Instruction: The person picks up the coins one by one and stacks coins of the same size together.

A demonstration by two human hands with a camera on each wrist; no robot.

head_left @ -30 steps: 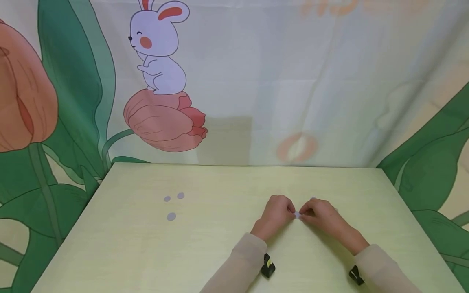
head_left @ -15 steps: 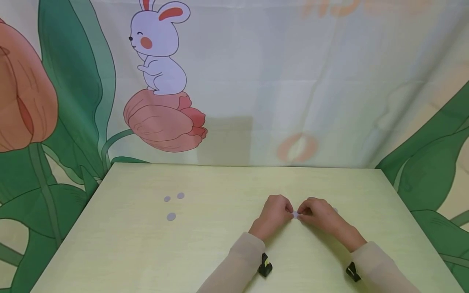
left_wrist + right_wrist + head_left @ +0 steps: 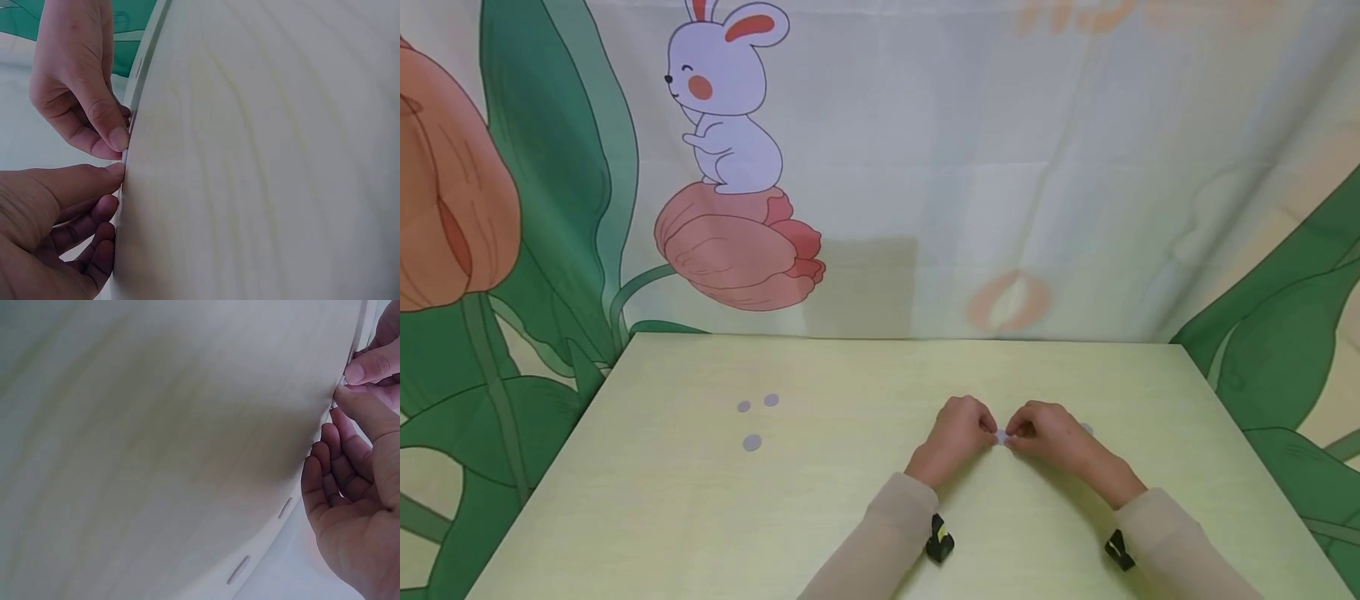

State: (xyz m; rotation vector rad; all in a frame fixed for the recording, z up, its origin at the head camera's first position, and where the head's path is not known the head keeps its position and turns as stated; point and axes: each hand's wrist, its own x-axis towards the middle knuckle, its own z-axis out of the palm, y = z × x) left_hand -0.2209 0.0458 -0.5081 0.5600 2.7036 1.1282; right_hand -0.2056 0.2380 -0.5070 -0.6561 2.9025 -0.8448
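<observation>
A small pale-lilac round disc (image 3: 1001,437) lies at the tabletop between my two hands. My left hand (image 3: 956,437) pinches its left edge with thumb and forefinger, and my right hand (image 3: 1051,433) pinches the right edge. Seen from the left wrist, the left hand (image 3: 56,219) and right hand (image 3: 81,81) meet fingertip to fingertip low over the board, with only a thin sliver of the disc showing. The right wrist view has the right hand's (image 3: 362,450) other fingers loosely curled below its thumb.
Another disc (image 3: 1087,428) shows partly behind the right hand. Three more lie at the left: a larger one (image 3: 752,442), a small one (image 3: 743,407) and a third (image 3: 771,400). The pale wooden table (image 3: 647,517) ends at a printed curtain (image 3: 925,167).
Both hands have drifted slightly left together, with the disc still between their fingertips. A disc that peeked out behind the right hand is now hidden.
</observation>
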